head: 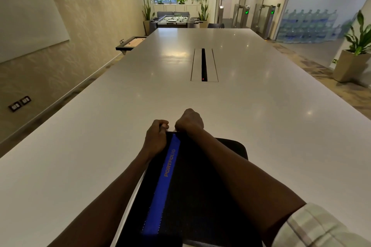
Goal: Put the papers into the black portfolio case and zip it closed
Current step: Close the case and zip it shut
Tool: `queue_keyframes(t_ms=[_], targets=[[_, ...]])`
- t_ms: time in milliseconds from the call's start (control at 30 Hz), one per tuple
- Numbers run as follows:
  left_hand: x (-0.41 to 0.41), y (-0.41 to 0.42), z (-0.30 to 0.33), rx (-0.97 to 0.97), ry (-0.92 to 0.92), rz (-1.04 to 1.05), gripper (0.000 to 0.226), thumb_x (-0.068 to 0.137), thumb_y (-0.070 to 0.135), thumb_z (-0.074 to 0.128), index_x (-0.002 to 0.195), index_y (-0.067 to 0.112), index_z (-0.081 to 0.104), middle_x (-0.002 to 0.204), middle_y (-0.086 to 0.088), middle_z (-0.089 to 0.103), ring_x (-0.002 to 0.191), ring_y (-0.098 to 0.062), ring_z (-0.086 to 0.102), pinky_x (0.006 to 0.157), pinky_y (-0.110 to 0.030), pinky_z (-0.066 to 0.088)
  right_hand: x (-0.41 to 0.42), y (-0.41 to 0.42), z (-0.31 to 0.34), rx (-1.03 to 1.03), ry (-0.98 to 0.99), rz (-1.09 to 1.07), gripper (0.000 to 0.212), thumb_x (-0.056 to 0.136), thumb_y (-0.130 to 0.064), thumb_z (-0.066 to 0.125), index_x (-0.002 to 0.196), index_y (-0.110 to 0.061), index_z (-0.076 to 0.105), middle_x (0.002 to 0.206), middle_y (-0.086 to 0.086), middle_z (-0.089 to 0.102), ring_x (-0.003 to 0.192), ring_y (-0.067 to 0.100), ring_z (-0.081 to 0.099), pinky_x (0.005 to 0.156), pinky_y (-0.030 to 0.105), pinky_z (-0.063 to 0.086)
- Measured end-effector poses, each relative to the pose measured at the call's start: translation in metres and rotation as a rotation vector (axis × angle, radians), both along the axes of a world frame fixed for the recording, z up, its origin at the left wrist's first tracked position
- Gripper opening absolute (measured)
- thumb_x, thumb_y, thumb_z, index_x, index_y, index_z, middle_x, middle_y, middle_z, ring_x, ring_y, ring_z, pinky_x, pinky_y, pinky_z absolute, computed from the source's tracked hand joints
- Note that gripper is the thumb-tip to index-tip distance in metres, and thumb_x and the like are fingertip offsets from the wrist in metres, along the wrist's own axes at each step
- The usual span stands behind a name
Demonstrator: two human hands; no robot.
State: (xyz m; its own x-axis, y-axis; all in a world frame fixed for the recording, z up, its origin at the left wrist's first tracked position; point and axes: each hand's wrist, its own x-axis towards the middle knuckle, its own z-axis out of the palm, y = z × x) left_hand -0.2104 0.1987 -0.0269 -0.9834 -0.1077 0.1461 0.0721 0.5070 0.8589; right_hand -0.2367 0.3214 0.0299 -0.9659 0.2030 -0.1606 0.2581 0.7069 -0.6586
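Observation:
The black portfolio case (192,182) lies on the white table (261,118) right in front of me, with a blue stripe that reads PORTFOLIO. My left hand (155,138) is clenched on the case's far left corner, pinching something small at the edge. My right hand (188,121) is a closed fist at the same far edge, just right of the left hand, gripping the case's rim. A thin white edge (138,188), probably paper, shows along the case's left side. The zipper pull is hidden by my hands.
A black cable slot (203,64) is set into the table's middle. A potted plant (353,54) stands on the floor at the right. A foosball table (173,19) and more plants are at the room's far end.

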Motion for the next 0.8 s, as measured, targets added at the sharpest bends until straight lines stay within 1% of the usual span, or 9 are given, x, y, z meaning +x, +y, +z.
queue_keyframes(t_ms=[67, 133, 233, 300, 367, 433, 533, 667, 800], targets=[[0.0, -0.001, -0.002, 0.034, 0.0, 0.015, 0.026, 0.099, 0.014, 0.037, 0.119, 0.013, 0.054, 0.107, 0.002, 0.062, 0.096, -0.014, 0.058, 0.078, -0.023, 0.038, 0.0, -0.006, 0.0, -0.01, 0.01, 0.003, 0.032, 0.072, -0.014, 0.075, 0.095, -0.013, 0.053, 0.11, 0.009, 0.066, 0.101, 0.026, 0.064, 0.068, 0.029, 0.044], [0.0, -0.002, -0.004, 0.067, 0.004, 0.035, 0.027, 0.099, 0.015, 0.036, 0.121, 0.014, 0.052, 0.106, 0.001, 0.062, 0.095, -0.014, 0.059, 0.079, -0.025, 0.04, -0.002, -0.01, 0.0, -0.007, 0.019, 0.0, 0.034, 0.073, -0.015, 0.074, 0.103, -0.011, 0.058, 0.11, 0.009, 0.067, 0.101, 0.026, 0.065, 0.069, 0.029, 0.046], [0.0, -0.003, -0.006, 0.118, 0.023, 0.059, 0.025, 0.099, 0.016, 0.036, 0.121, 0.015, 0.049, 0.102, 0.002, 0.063, 0.093, -0.014, 0.061, 0.078, -0.026, 0.043, -0.003, -0.018, -0.001, -0.006, 0.035, 0.003, 0.032, 0.077, -0.014, 0.069, 0.107, -0.01, 0.059, 0.111, 0.009, 0.066, 0.101, 0.026, 0.065, 0.07, 0.03, 0.047], [0.0, -0.004, -0.006, 0.148, 0.03, 0.069, 0.024, 0.099, 0.016, 0.036, 0.121, 0.016, 0.046, 0.097, 0.003, 0.064, 0.092, -0.015, 0.063, 0.08, -0.029, 0.045, -0.003, -0.022, -0.001, -0.018, 0.031, 0.003, 0.03, 0.076, -0.012, 0.067, 0.106, -0.01, 0.061, 0.109, 0.008, 0.067, 0.1, 0.026, 0.065, 0.07, 0.03, 0.048], [0.001, -0.004, -0.006, 0.155, 0.03, 0.075, 0.025, 0.098, 0.016, 0.036, 0.122, 0.017, 0.044, 0.096, 0.001, 0.065, 0.092, -0.015, 0.063, 0.079, -0.029, 0.043, -0.004, -0.024, 0.0, -0.032, 0.013, 0.01, 0.028, 0.075, -0.011, 0.068, 0.102, -0.01, 0.062, 0.107, 0.008, 0.068, 0.098, 0.025, 0.066, 0.069, 0.029, 0.048], [0.001, -0.004, -0.005, 0.156, 0.032, 0.076, 0.027, 0.097, 0.014, 0.037, 0.124, 0.016, 0.042, 0.1, -0.002, 0.066, 0.093, -0.016, 0.063, 0.078, -0.027, 0.041, -0.004, -0.024, -0.001, -0.049, -0.006, 0.02, 0.023, 0.076, -0.011, 0.067, 0.098, -0.01, 0.061, 0.106, 0.008, 0.068, 0.096, 0.025, 0.066, 0.071, 0.031, 0.051], [0.002, -0.003, -0.004, 0.159, 0.042, 0.081, 0.029, 0.097, 0.011, 0.036, 0.126, 0.012, 0.04, 0.103, -0.005, 0.065, 0.094, -0.017, 0.063, 0.081, -0.027, 0.041, -0.005, -0.023, -0.002, -0.064, -0.023, 0.027, 0.017, 0.078, -0.01, 0.063, 0.093, -0.012, 0.054, 0.108, 0.009, 0.067, 0.098, 0.026, 0.065, 0.075, 0.033, 0.052], [0.004, -0.002, -0.003, 0.137, 0.042, 0.086, 0.029, 0.097, 0.01, 0.038, 0.126, 0.012, 0.039, 0.098, -0.005, 0.066, 0.085, -0.009, 0.061, 0.07, -0.019, 0.039, -0.006, -0.024, -0.004, -0.073, -0.039, 0.028, 0.025, 0.081, -0.011, 0.06, 0.106, -0.009, 0.058, 0.114, 0.01, 0.065, 0.103, 0.027, 0.064, 0.081, 0.036, 0.052], [0.004, -0.002, -0.003, 0.123, 0.047, 0.082, 0.031, 0.095, 0.007, 0.038, 0.126, 0.01, 0.039, 0.095, -0.004, 0.066, 0.086, -0.014, 0.061, 0.071, -0.022, 0.039, -0.003, -0.026, -0.007, -0.062, -0.05, 0.053, 0.028, 0.083, -0.012, 0.058, 0.111, -0.008, 0.057, 0.118, 0.01, 0.063, 0.107, 0.027, 0.062, 0.084, 0.036, 0.051]])
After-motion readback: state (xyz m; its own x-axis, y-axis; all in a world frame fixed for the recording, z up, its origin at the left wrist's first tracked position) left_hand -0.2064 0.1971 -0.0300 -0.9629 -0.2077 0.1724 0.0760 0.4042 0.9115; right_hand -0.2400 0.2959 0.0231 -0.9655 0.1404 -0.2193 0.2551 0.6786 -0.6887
